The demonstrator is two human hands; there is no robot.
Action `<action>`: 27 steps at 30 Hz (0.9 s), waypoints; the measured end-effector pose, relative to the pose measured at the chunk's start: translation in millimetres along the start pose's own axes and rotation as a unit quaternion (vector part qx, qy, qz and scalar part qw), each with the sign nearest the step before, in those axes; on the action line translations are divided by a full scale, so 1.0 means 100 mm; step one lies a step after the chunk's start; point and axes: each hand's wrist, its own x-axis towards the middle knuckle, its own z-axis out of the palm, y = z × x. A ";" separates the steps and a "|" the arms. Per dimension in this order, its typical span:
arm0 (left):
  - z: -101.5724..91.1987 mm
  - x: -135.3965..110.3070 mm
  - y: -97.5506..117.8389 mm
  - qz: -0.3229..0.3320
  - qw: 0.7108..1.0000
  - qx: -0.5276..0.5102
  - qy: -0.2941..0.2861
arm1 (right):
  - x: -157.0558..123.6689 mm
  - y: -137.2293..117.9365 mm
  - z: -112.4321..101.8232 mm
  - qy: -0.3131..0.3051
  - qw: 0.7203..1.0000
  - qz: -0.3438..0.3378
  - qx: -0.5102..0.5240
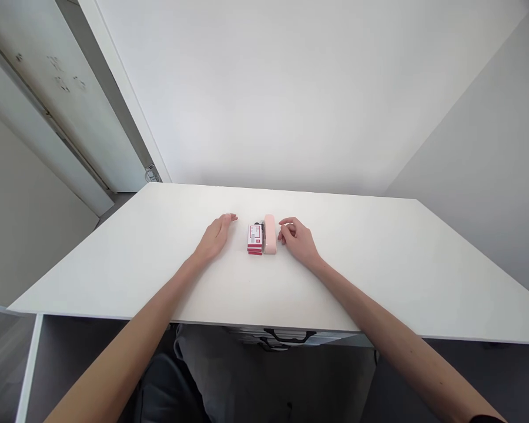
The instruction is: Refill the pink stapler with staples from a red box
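A small stack of red and white boxes [255, 239] lies on the white table [379, 264], with a pale pink stapler [270, 234] right beside it on the right. My left hand [216, 236] rests flat on the table just left of the boxes, fingers stretched out, holding nothing. My right hand [296, 238] sits just right of the pink stapler, fingers loosely curled and nearly touching it, with nothing in them.
A white wall stands behind the table, a grey wall on the right. A door and its frame [70, 117] are at the left. Below the table's front edge hangs a black handle [286, 338].
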 end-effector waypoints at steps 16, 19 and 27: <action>-0.46 -0.59 -0.60 -0.007 0.940 0.336 0.060 | 0.16 -1.11 1.19 -0.209 0.720 -0.230 -0.620; -0.45 -0.62 -0.60 -0.006 0.939 0.337 0.065 | 0.22 -1.04 1.50 -0.247 0.683 -0.171 -0.666; -0.43 -0.61 -0.62 -0.003 0.939 0.337 0.063 | 0.47 -0.67 1.36 -0.251 0.661 -0.065 -0.704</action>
